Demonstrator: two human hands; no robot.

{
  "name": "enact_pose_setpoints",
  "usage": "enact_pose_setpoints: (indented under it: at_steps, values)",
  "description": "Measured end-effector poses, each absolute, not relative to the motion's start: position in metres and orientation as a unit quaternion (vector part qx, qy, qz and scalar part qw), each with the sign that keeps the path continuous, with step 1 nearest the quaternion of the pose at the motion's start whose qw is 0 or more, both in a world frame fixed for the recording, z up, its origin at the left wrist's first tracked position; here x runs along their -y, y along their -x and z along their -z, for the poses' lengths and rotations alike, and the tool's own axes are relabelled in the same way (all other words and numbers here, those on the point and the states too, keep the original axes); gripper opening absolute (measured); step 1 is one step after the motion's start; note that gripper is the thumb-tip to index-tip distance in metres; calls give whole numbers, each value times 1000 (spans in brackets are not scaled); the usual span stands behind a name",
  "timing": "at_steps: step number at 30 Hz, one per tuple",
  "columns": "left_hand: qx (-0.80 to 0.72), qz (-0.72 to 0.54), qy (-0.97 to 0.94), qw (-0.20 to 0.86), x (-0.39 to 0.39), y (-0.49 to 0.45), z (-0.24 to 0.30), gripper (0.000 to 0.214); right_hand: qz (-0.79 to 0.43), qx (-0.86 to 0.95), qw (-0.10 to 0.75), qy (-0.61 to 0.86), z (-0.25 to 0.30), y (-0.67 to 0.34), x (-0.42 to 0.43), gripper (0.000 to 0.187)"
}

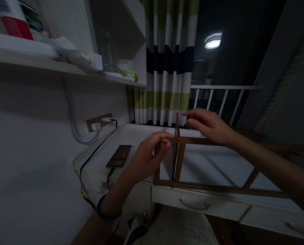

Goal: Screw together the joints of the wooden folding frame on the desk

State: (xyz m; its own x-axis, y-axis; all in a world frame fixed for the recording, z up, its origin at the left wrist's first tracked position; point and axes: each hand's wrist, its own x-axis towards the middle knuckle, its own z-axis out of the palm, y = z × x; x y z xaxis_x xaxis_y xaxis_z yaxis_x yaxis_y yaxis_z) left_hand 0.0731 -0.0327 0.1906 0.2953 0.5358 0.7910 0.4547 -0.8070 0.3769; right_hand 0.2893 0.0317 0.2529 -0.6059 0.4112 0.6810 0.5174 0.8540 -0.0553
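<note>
A brown wooden frame (pixel 218 189) of thin slats stands upright on the white desk (pixel 215 166). My left hand (pixel 148 156) is closed in a pinch on a joint near the frame's left end, where an upright slat (pixel 177 129) crosses the top rail. My right hand (pixel 208 124) hovers just above the top rail, right of that slat. Its fingers are stretched out toward the slat's tip and hold nothing. A dark band sits on my left wrist.
A phone (pixel 119 156) lies on the desk's left part, with a black cable running to a wall socket (pixel 99 122). Shelves (pixel 65 64) with bags and containers hang above. A striped curtain (pixel 167 68) and white railing (pixel 218 97) stand behind. Desk drawers (pixel 195 204) face me.
</note>
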Motion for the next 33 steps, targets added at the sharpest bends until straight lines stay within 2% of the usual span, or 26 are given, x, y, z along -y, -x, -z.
enact_pose_setpoints:
  at_steps: [2, 6, 12, 14, 17, 20, 25, 29, 33]
  values:
    - [-293, -520, -802, 39, 33, -77, -194, 19, 79, 908, 354, 211, -251, -288, -13, 29]
    - [-252, -546, -799, -3, 36, -88, -195, 16, 85, 940, 286, 168, -240, -281, 19, 20]
    - [-224, -531, -812, -90, 37, -94, -199, 11, 66, 926, 321, 188, -225, -292, 33, 18]
    - [-236, -487, -834, -107, 33, -94, -208, 24, 47, 912, 346, 218, -213, -303, 37, 16]
    - [-264, -365, -882, -142, 18, -94, -223, 57, -18, 879, 381, 287, -184, -318, 48, 14]
    - [-294, -224, -907, -203, -2, -99, -232, 74, -76, 887, 347, 295, -148, -322, 67, 16]
    - [-356, -112, -900, -223, -22, -108, -232, 75, -178, 881, 291, 327, -89, -308, 88, 15]
    - [-376, -102, -887, -248, -26, -110, -232, 78, -245, 853, 266, 376, -50, -299, 77, 19]
    - [-383, -103, -891, -222, -29, -110, -231, 77, -263, 837, 260, 403, -32, -292, 60, 21]
